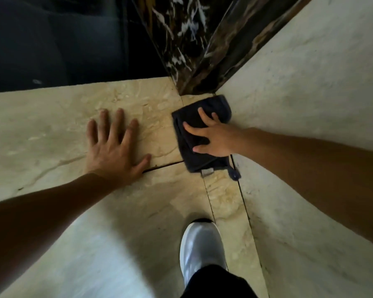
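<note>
Floor (41,125): beige marble slabs with dark joints, filling the left and centre of the view; a dark, dim area borders it at upper left.

Left hand (114,145): palm down on the floor, fingers straight and spread, thumb out to the side with its tip near a joint. It grips nothing. The bare forearm runs in from the lower left.

Shoe (200,248): pale grey, at bottom centre, toe pointing up the view, standing on the floor, with a black trouser leg (215,282) above it.

Pillar (185,39): dark marble with white veins, at top centre, meeting the floor just above the cloth.

Cloth (191,118): dark, folded, lying flat on the floor in the corner where pillar, floor and wall meet. A small grey label (207,172) and a dark loop (235,174) show at its near edge.

Right hand (211,136): laid on top of the cloth, fingers straight and fanned, pressing it down rather than clutching it. It sits well apart from the left hand.

Wall (310,82): cream and mottled, filling the right side; the cloth's right edge lies against its foot.
</note>
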The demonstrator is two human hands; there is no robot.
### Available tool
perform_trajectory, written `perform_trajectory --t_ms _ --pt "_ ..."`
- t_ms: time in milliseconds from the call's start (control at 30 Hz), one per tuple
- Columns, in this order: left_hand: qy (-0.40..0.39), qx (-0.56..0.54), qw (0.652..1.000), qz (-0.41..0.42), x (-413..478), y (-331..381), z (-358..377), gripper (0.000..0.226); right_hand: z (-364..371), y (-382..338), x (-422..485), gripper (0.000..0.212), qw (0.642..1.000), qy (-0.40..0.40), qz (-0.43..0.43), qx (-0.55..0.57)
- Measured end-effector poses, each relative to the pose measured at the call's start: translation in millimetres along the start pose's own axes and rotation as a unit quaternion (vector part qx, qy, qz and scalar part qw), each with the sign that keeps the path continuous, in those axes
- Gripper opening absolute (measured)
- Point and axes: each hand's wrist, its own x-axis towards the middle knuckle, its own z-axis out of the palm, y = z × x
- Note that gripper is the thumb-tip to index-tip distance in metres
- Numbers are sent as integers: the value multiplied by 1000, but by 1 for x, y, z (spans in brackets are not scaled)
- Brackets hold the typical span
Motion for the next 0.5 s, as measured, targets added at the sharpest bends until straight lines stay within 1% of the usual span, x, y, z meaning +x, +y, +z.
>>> perform_trajectory --t_ms 100,200,333,400,500 --pt "-3 -3 1000 -1 2 -2 1 97 -23 0 19 74 1000 11 -5 18" --pt "-6 -7 1000 0 2 -2 0 97 -22 4 22 76 1000 21 -9 20" --pt "0 2 1000 -1 2 -2 2 96 17 -9 7 70 995 69 -10 72" --pt "-3 2 1000 -2 2 -4 2 96 45 -19 -12 67 993 65 -12 96" --pt "-17 25 1000 2 1 -1 1 96 74 -26 -40 66 995 37 -28 86"
